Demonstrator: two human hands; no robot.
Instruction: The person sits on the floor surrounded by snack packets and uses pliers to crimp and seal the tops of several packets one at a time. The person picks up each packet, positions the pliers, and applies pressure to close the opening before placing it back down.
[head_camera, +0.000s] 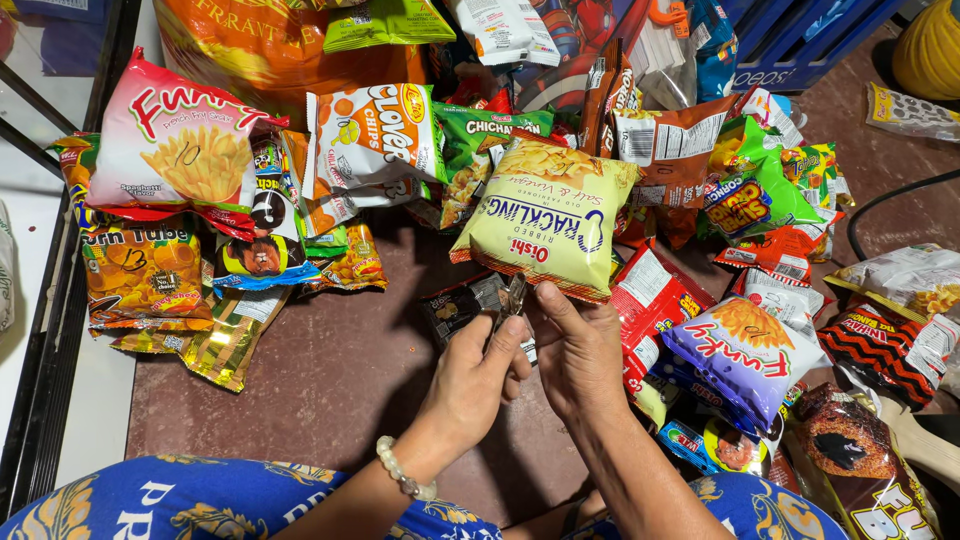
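Head view: I see left hand (480, 375) and right hand (578, 350) closed together, pinching a small dark metallic clip (515, 297). Pale yellow snack bag (545, 215) at 12 o'clock, touching the clip. Purple snack bag (745, 355) at 3 o'clock.

Both forearms reaching forward from the bottom of the view, converging near the middle. Left hand (478, 372) turned palm inward, fingers curled, thumb pressed up against the fingertips in a pinch; a pale beaded bracelet (403, 470) round the left wrist. Right hand (578, 352) just beside it, back facing up, thumb stretched forward and the other fingers bent under. Knuckles of the two hands nearly touching. Blue patterned garment (180, 500) covering the knees below.
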